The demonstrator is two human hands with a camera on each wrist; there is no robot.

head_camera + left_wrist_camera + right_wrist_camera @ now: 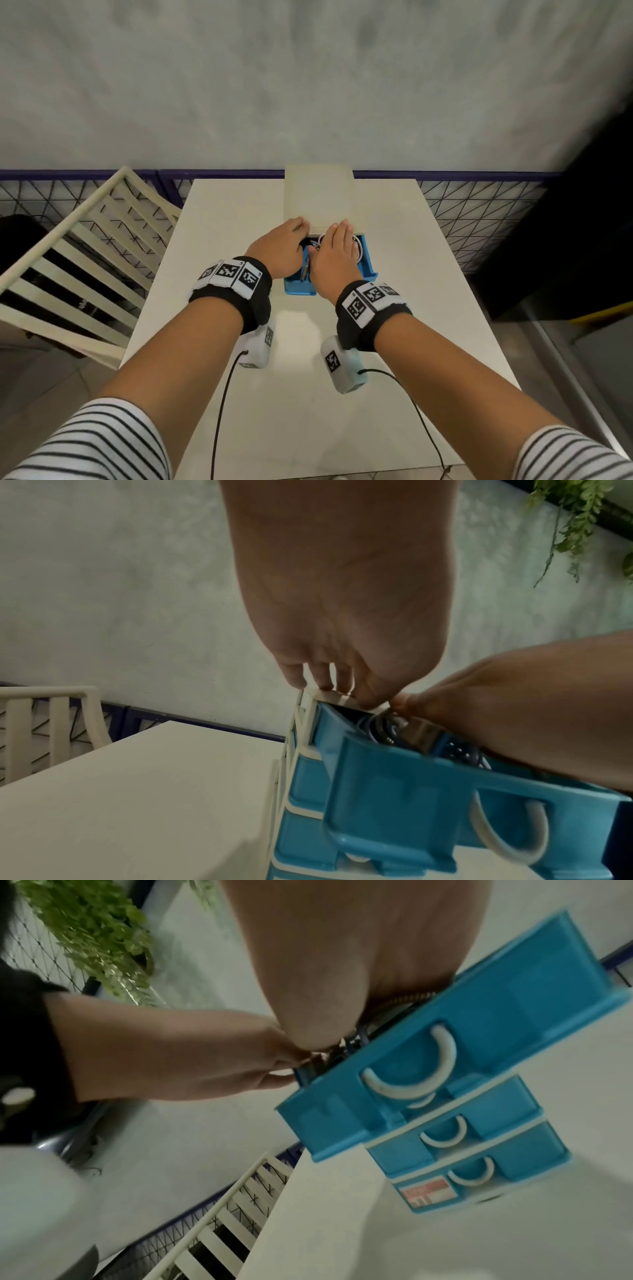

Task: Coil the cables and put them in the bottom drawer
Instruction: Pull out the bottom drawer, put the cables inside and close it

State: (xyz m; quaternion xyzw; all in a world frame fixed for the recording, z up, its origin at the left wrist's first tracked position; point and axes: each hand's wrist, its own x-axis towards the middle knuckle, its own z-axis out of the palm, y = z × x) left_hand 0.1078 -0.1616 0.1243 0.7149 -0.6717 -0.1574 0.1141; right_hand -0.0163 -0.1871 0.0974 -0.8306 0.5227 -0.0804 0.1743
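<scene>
Both hands press the cables [387, 730] down into the open blue drawer [368, 262], mid-frame: left hand [281, 248] pinching, right hand [337, 255] flat.

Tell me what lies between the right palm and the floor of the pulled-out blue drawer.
Coiled cables lie there, under the right hand inside the open drawer; the left wrist view shows it best.
</scene>
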